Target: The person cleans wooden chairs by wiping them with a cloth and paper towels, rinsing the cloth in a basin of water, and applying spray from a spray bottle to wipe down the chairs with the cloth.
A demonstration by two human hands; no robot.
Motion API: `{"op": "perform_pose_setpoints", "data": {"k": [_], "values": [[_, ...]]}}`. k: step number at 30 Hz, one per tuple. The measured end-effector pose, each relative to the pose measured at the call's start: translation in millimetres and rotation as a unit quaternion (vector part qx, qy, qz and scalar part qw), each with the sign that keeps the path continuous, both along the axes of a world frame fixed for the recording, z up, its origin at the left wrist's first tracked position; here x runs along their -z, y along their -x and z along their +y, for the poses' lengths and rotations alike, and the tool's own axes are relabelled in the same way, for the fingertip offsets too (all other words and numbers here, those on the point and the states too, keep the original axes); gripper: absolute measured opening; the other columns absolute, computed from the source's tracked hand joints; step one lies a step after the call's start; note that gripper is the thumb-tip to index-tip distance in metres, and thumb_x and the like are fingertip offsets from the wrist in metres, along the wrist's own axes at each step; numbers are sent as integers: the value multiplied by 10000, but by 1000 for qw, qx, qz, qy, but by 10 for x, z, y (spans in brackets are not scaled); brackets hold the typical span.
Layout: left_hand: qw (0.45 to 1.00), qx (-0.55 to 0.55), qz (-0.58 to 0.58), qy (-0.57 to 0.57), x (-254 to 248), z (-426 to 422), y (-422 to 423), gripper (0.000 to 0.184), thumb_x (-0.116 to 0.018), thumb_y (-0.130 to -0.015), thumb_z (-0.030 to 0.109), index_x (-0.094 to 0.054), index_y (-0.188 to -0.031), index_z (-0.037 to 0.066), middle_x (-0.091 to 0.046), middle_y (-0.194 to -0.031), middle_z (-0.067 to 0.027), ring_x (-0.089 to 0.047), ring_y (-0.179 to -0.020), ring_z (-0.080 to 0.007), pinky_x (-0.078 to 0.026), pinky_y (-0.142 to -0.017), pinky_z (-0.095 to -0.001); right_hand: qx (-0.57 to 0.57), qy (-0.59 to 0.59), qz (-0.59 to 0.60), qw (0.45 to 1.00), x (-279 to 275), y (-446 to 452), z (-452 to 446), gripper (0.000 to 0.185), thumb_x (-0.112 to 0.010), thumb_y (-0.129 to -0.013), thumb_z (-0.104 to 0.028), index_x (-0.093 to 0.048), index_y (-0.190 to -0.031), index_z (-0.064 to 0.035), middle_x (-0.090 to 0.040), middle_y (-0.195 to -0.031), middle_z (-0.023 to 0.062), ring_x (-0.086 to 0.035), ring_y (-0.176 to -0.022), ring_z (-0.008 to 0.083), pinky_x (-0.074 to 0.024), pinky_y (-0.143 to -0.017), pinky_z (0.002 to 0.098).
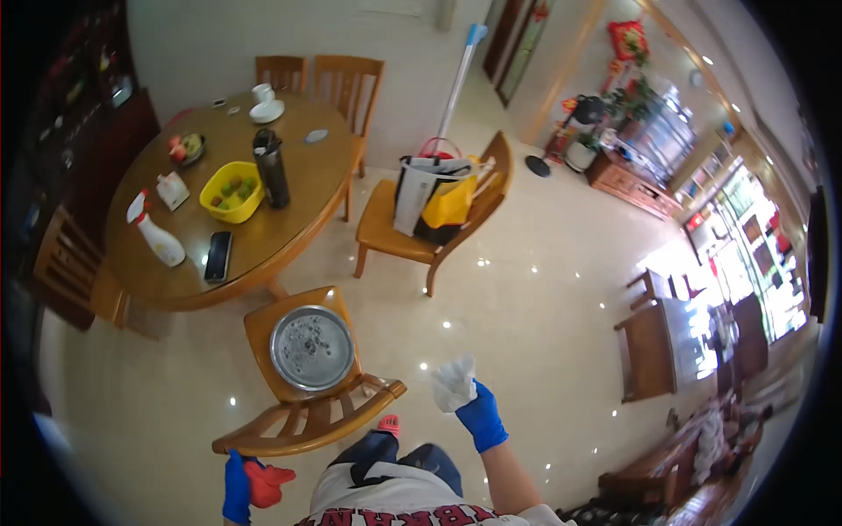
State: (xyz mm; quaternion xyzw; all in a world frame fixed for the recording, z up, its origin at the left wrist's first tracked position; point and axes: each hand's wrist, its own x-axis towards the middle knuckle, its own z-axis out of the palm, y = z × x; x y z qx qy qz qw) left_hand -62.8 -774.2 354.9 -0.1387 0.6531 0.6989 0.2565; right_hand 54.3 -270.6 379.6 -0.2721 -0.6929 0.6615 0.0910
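My right hand [482,419], in a blue glove, is closed on a crumpled whitish cloth [453,384], held out over the floor. At the lower left is my left hand [236,491], also blue-gloved, close to the chair's backrest [307,428]. A bunched red cloth [267,483] is gripped in it, though part of the fingers is hidden. On that chair's seat stands a round metal basin [312,348] of water with dark bits or suds in it.
A round wooden table [175,223] holds a spray bottle [160,241], a phone [218,257], a yellow fruit basket [231,191] and a dark flask [271,168]. Another chair [377,210] carries bags [430,197], with a blue-topped pole [458,79] behind. A wooden cabinet [645,351] stands right.
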Motion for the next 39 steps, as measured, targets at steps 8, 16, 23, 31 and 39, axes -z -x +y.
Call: {"op": "perform_pose_setpoints", "data": {"k": [8,16,23,31,39], "values": [[952,-280,25,-119,-594,1107,-118,523,-385,-943,451,-479,-1154,-19,-595,-1026,-156,-611,-893,-271,-523,-776,-414,-250,181,1,951,216,812,935,421,-328,-944,-194,-387,-1309,6,-455,-1306,150,-416,-1227,318,-303,-1058,455],[902,-388,116,153,-383,2141,-416,444,-486,-942,290,-425,-1275,4,-576,-967,-79,-570,-845,-152,-487,-734,-296,-254,624,-178,717,374,1630,1289,431,-389,-942,-181,-370,-1324,17,-476,-1289,133,-459,-1190,261,-350,-1029,369],[920,-385,72,26,-654,2338,-281,429,-425,-961,227,-377,-1328,10,-529,-1200,-108,-538,-1056,-194,-441,-912,-316,-425,442,-183,769,346,2153,648,463,-463,-924,-250,-413,-1318,-12,-525,-1208,51,-512,-1074,155,-387,-945,286],[882,-439,74,151,-198,2145,-375,492,-416,-966,185,-264,-1403,18,-423,-1341,-115,-442,-1177,-174,-349,-993,-288,-864,43,149,480,-38,2205,-185,507,-408,-938,-200,-266,-1410,-80,-264,-1452,150,-239,-1345,311,-211,-1091,374],[865,-464,-7,192,-292,2236,-318,510,-428,-961,170,-244,-1401,-11,-371,-1382,-104,-345,-1257,-163,-264,-1047,-280,-875,133,154,440,343,2250,-980,537,-378,-942,-212,-194,-1429,-77,-113,-1491,174,-200,-1352,346,-223,-1081,380]]}}
